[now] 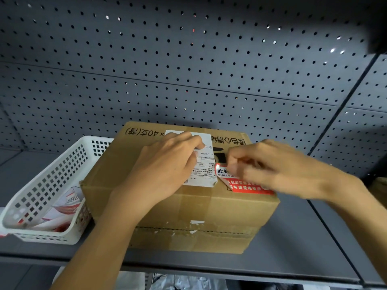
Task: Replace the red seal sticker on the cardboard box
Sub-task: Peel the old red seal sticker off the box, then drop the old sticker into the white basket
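Note:
A brown cardboard box (pixel 209 210) stands on a grey shelf. On its top lie a white shipping label (pixel 206 162) and, to the right of it, a red and white seal sticker (pixel 247 188). My left hand (pixel 167 164) rests flat on the box top, fingers over the label. My right hand (pixel 272 166) is blurred; its fingertips pinch the sticker's upper left corner, which looks slightly lifted. Most of the sticker's middle is hidden under that hand.
A white perforated plastic basket (pixel 52 185) sits left of the box, touching it, with red and white sticker sheets (pixel 67 208) inside. Grey pegboard (pixel 188 70) backs the shelf. The grey shelf surface (pixel 303 248) runs to the right, where a brown object (pixel 380 187) shows at the frame edge.

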A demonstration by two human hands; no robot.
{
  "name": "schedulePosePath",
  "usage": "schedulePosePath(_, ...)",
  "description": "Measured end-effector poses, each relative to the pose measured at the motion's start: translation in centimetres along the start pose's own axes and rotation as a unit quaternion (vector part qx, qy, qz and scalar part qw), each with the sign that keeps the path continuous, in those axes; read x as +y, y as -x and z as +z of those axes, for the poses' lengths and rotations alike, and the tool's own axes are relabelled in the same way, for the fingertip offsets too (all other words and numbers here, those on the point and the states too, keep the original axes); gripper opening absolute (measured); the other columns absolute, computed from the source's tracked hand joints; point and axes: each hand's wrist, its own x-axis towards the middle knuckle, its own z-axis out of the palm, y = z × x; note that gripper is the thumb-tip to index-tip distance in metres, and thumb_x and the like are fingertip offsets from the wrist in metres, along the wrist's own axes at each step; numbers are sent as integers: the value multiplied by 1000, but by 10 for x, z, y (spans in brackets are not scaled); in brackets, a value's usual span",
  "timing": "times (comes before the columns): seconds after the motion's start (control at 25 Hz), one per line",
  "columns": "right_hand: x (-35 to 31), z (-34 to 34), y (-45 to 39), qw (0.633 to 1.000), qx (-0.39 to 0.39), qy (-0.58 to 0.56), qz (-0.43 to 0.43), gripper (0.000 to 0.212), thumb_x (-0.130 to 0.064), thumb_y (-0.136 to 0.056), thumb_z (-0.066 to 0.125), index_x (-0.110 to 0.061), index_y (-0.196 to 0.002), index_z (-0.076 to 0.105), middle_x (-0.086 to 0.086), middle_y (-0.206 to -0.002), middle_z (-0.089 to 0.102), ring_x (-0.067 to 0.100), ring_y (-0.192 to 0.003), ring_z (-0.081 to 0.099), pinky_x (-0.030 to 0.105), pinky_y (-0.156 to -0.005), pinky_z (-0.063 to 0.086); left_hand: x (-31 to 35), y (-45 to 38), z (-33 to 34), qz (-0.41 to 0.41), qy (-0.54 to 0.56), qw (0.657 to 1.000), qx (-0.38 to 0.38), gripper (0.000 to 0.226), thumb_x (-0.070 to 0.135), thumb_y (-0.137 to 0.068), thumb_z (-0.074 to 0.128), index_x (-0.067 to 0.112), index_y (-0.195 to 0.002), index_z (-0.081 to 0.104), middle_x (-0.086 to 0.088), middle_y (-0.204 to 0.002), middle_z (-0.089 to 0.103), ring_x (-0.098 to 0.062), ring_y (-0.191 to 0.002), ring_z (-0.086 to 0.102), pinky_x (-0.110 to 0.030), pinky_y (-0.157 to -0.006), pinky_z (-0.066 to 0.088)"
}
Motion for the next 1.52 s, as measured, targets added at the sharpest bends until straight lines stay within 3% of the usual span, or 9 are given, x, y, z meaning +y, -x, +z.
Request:
schedulePosePath(0.08,-12,18,6,975,68,210,7,49,-69,-84,28,-24,-74,45,-4,-60,51,15,-54,46,29,-53,35,0,0,-1,-3,3,1000,-2,29,29,-102,37,33,-126,53,21,-129,55,-7,-116,52,-25,-67,35)
schedulePosePath(0.2,-20,32,11,960,99,261,-22,35,-49,-97,29,-27,-74,42,-9,-55,39,19,-48,36,29,-42,31,0,0,-1,3,-5,1000,-5,27,29,-102,36,33,-124,52,21,-129,54,-7,-118,51,-27,-69,39)
schedulePosePath(0.36,2,29,12,987,127,84,43,37,-48,-98,33,-24,-71,41,-5,-51,41,18,-52,38,31,-52,39,-1,1,1,20,-38,999,-32,27,33,-104,26,33,-126,43,22,-129,48,-7,-121,45,-28,-67,36)
schedulePosePath(0.64,20,31,10,985,141,-103,2,43,-33,-103,46,-15,-64,42,1,-56,37,9,-51,31,26,-51,31,-2,0,1,23,-40,998,-46,27,33,-104,25,32,-126,40,21,-129,45,-7,-121,43,-27,-71,35)
schedulePosePath(0.76,24,2,16,915,298,-265,49,34,-9,-103,39,0,-71,43,-2,-53,41,5,-41,40,20,-43,35,-2,0,2,31,-47,997,-47,27,32,-103,25,30,-125,40,18,-129,45,-9,-120,44,-27,-73,36)
schedulePosePath(0.84,23,-30,23,885,375,-272,53,33,-6,-102,36,2,-70,36,-5,-47,42,3,-38,41,18,-41,34,-2,-1,3,33,-47,997,-42,27,31,-103,26,29,-126,41,17,-129,46,-9,-119,44,-27,-74,36)
schedulePosePath(1.12,8,-16,28,909,289,-299,21,40,-15,-104,44,-3,-67,35,-3,-53,33,7,-39,43,21,-45,32,1,0,1,16,11,1000,-24,28,27,-103,34,31,-128,46,17,-133,50,-9,-117,49,-27,-83,43)
schedulePosePath(1.28,-9,-6,19,899,258,-352,-24,33,-20,-100,45,-6,-70,42,-3,-54,40,12,-44,45,22,-46,34,9,8,-8,13,116,990,76,24,27,-101,41,34,-122,51,21,-123,55,-3,-107,54,-38,-86,53)
schedulePosePath(1.52,-50,14,-6,901,220,-366,-81,19,-24,-103,49,-10,-90,50,-4,-56,49,12,-46,48,19,-49,39,-10,44,-38,30,377,909,175,27,41,-98,38,33,-116,56,5,-90,69,-15,-85,69,-36,-76,54)
